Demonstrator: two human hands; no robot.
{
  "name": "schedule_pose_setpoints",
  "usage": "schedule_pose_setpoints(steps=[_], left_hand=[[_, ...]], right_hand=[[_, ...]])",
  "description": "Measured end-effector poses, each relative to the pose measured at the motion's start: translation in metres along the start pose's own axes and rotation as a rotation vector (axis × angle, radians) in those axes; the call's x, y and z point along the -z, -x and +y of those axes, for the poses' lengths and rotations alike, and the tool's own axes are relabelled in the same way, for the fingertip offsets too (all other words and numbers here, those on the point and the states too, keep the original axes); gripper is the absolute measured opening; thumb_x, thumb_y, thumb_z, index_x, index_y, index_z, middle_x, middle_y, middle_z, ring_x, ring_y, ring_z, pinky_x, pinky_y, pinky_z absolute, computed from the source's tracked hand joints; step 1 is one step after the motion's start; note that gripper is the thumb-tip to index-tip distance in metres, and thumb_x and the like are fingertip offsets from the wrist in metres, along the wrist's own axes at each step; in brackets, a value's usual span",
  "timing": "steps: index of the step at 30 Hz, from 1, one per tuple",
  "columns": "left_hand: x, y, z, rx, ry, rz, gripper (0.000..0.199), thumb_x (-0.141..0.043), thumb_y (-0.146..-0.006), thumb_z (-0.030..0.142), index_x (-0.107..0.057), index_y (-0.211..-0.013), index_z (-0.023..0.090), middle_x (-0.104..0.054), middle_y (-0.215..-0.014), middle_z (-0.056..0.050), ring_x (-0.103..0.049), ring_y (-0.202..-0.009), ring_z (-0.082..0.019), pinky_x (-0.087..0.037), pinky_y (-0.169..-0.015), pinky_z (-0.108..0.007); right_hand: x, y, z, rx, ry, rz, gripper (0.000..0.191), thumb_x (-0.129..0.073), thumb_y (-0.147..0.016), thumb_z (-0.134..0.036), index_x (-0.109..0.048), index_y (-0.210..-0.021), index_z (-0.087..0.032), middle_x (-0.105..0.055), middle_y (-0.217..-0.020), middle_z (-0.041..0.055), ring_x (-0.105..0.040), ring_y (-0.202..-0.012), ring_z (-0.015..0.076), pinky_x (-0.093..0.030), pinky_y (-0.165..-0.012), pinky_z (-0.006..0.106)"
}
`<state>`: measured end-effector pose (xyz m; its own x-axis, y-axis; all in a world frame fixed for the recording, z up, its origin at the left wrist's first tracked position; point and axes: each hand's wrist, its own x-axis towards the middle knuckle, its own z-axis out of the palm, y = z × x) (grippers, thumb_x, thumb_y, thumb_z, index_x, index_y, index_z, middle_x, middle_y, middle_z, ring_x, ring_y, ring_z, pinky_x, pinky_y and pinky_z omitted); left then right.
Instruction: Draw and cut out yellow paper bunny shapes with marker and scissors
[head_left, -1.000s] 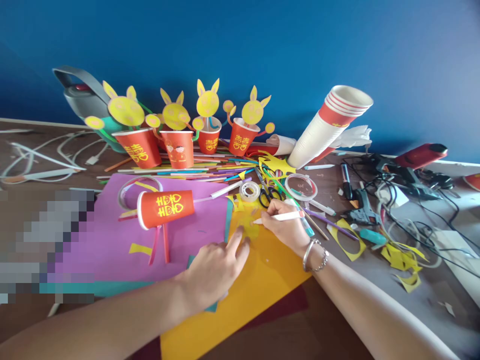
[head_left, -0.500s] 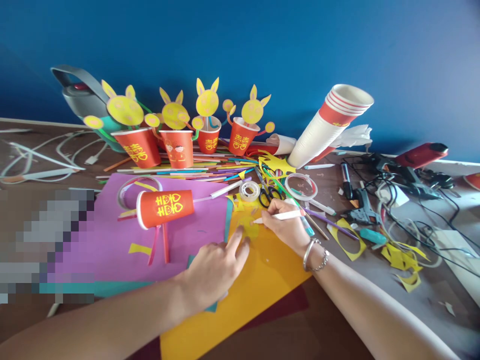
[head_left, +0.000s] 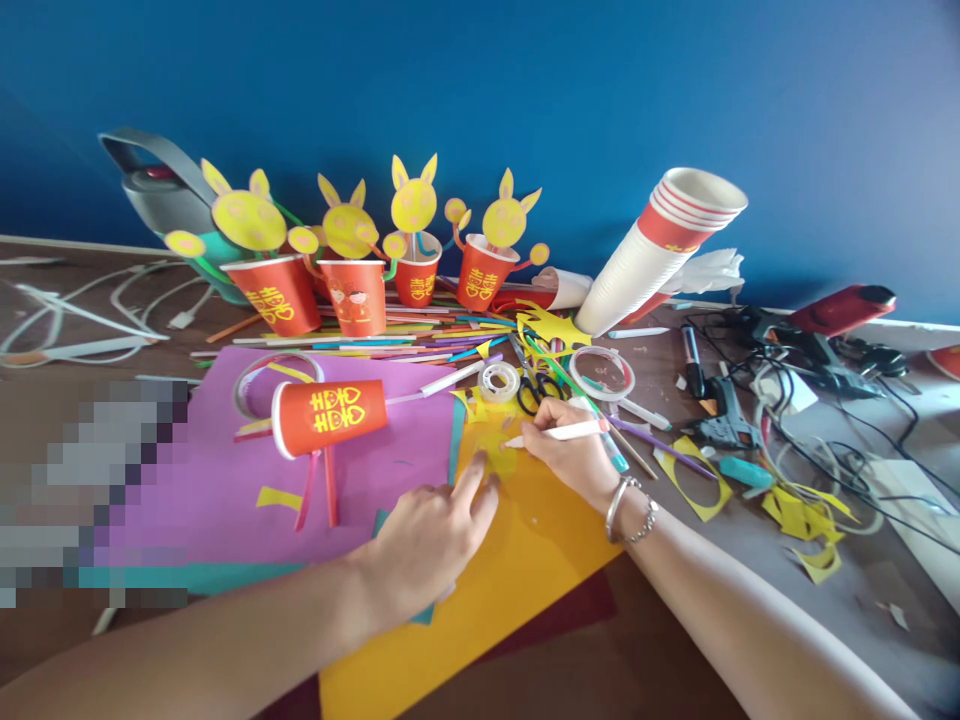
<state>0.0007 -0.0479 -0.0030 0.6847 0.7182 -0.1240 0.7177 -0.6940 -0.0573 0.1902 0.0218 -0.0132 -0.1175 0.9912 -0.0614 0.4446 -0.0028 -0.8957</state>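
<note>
My right hand (head_left: 566, 445) grips a white marker (head_left: 574, 431) with an orange-red band near its back end. The marker's tip points left and rests at a small yellow paper piece (head_left: 504, 458) lying on the orange-yellow sheet (head_left: 450, 620). My left hand (head_left: 439, 535) is open, with fingertips stretched out against the near edge of that yellow piece. To the left, a red paper cup (head_left: 341, 412) with gold characters lies on its side on purple paper (head_left: 225, 480), straws sticking out of it. Black-handled scissors (head_left: 541, 393) and a tape roll (head_left: 499, 381) lie just beyond my right hand.
Several red cups with yellow rabbit heads, among them one cup (head_left: 352, 297), stand along the blue wall (head_left: 480, 80). A tall cup stack (head_left: 645, 255) leans at the back right. Glue guns (head_left: 724, 420), cables and yellow scraps (head_left: 799, 512) crowd the right side. Straws (head_left: 360, 342) lie behind the purple paper.
</note>
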Motion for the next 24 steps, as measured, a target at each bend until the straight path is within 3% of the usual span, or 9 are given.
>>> schedule_pose_setpoints(steps=[15, 21, 24], left_hand=[[0.001, 0.000, 0.000, -0.010, 0.000, -0.025, 0.063, -0.055, -0.067, 0.007, -0.045, -0.129, 0.012, -0.045, -0.134, -0.022, -0.064, -0.061, -0.016, -0.054, -0.051, -0.031], [0.000, 0.000, 0.001, -0.002, 0.032, 0.020, 0.056, -0.044, -0.070, -0.001, -0.050, -0.124, 0.014, -0.047, -0.132, -0.016, -0.063, -0.061, -0.014, -0.054, -0.049, -0.029], [-0.001, 0.000, 0.001, -0.027, -0.002, 0.042, 0.053, -0.042, -0.071, -0.001, -0.052, -0.121, 0.013, -0.052, -0.126, -0.014, -0.061, -0.057, -0.013, -0.053, -0.046, -0.028]], right_hand=[[0.000, 0.000, -0.002, -0.006, -0.016, -0.016, 0.029, -0.060, -0.073, -0.035, -0.041, -0.056, -0.022, -0.048, -0.045, -0.0045, -0.050, -0.039, 0.0104, -0.025, -0.034, 0.020], [0.004, 0.008, -0.009, 0.118, -0.128, 0.181, 0.029, -0.055, -0.078, -0.037, -0.044, -0.057, -0.021, -0.052, -0.044, -0.0030, -0.045, -0.039, 0.0092, -0.035, -0.040, 0.022], [0.000, 0.012, -0.009, 0.134, -0.153, 0.093, 0.025, -0.061, -0.076, -0.036, -0.046, -0.063, -0.020, -0.052, -0.051, -0.0034, -0.047, -0.043, 0.0092, -0.037, -0.042, 0.022]])
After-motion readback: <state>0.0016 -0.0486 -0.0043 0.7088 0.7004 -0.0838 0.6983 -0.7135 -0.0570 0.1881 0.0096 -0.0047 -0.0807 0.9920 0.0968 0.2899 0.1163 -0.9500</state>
